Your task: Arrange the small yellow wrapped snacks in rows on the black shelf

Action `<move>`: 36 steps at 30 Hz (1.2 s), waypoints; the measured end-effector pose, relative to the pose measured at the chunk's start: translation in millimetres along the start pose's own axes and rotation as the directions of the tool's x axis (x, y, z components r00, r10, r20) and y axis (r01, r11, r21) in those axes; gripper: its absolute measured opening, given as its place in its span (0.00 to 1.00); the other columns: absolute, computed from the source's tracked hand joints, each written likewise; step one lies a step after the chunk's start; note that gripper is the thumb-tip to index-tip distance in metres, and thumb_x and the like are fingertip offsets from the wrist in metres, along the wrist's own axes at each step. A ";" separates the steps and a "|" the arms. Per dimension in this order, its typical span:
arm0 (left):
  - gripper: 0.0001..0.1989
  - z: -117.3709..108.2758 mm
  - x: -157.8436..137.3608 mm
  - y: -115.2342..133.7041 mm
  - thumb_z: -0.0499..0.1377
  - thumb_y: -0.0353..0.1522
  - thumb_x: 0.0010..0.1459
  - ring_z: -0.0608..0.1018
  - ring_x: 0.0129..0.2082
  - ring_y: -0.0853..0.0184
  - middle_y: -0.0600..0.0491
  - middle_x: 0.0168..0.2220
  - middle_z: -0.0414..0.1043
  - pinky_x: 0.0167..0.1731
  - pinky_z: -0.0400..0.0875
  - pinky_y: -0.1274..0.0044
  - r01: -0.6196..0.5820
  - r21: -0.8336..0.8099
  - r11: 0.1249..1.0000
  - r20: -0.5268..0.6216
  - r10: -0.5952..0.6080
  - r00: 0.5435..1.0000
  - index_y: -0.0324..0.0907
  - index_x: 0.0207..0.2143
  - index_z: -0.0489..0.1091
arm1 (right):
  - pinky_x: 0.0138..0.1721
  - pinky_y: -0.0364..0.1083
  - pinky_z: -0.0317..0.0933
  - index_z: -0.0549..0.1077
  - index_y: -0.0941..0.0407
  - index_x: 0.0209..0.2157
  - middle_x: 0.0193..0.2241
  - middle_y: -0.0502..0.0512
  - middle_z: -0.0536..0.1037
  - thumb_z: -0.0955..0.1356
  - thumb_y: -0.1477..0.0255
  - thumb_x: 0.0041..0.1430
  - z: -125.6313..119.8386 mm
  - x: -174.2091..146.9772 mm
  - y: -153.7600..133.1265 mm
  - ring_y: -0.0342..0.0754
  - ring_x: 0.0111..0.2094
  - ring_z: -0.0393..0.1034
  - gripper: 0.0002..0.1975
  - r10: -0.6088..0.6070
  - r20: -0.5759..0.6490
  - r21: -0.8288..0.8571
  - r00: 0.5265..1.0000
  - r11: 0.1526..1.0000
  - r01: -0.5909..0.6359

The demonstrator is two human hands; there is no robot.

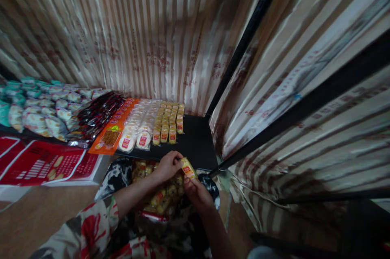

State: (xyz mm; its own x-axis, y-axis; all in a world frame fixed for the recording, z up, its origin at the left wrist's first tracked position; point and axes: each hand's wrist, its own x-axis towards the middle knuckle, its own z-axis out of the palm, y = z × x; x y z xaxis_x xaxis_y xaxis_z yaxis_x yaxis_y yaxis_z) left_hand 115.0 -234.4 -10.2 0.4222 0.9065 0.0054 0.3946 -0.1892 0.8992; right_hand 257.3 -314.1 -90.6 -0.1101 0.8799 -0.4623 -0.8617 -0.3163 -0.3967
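Observation:
A small yellow snack packet (188,168) with a red and white label is held between my two hands, above the near edge of a black shelf (198,141). My left hand (169,165) pinches its upper left end. Below it, my right hand (198,194) grips the lower end. On my lap, under my forearms, sits an opened bag (161,202) full of similar yellow packets. Rows of matching yellow packets (168,122) stand on the shelf, just beyond my hands.
Left of the yellow rows lie round white packets (135,135), an orange packet (111,131), dark red packets (97,114) and green-and-white packets (45,108). A red and white carton (55,165) stands in front. Black poles (243,43) and striped curtains (146,27) enclose the shelf.

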 end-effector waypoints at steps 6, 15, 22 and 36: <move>0.13 11.2 -3.0 -22.2 0.55 0.29 0.48 0.68 0.23 0.75 0.59 0.28 0.65 0.26 0.63 0.81 0.122 -0.221 0.968 0.034 -0.117 0.992 0.41 0.39 0.65 | 0.23 0.33 0.63 0.70 0.57 0.29 0.25 0.50 0.75 0.72 0.78 0.41 15.6 -7.9 -12.7 0.37 0.24 0.68 0.10 -0.112 -0.202 -0.055 0.973 0.993 0.103; 0.16 31.0 -8.3 -27.4 0.62 0.33 0.44 0.74 0.23 0.74 0.57 0.27 0.68 0.20 0.64 0.84 0.278 -0.679 0.679 0.024 -0.358 0.933 0.40 0.36 0.62 | 0.29 0.40 0.64 0.71 0.54 0.35 0.28 0.49 0.75 0.72 0.64 0.43 51.7 0.6 -23.7 0.42 0.28 0.69 0.16 -0.367 -0.092 -0.457 0.925 0.842 0.289; 0.13 41.3 18.6 -16.9 0.61 0.29 0.48 0.74 0.21 0.74 0.58 0.24 0.68 0.21 0.67 0.83 0.322 -0.744 0.585 0.016 -0.466 0.884 0.39 0.35 0.61 | 0.35 0.45 0.65 0.72 0.58 0.35 0.32 0.56 0.78 0.71 0.60 0.40 56.7 36.8 -34.0 0.48 0.34 0.72 0.20 -0.601 -0.020 -0.741 0.799 0.546 0.392; 0.22 56.6 61.9 -18.3 0.53 0.28 0.55 0.74 0.42 0.67 0.47 0.46 0.70 0.33 0.72 0.81 0.279 -0.651 0.706 -0.089 -0.436 0.896 0.39 0.53 0.61 | 0.38 0.46 0.63 0.73 0.58 0.43 0.36 0.59 0.76 0.62 0.64 0.51 77.7 129.6 -82.8 0.49 0.36 0.70 0.20 -0.710 0.256 -0.963 0.656 -0.132 0.233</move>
State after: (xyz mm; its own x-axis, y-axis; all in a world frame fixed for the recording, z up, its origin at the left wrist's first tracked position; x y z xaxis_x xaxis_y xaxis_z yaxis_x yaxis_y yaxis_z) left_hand 180.2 -196.2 -51.1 0.1332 0.9280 -0.3479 -0.1351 0.3648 0.9212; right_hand 275.9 -146.3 -56.0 0.4126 0.8927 0.1814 0.5653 -0.0947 -0.8194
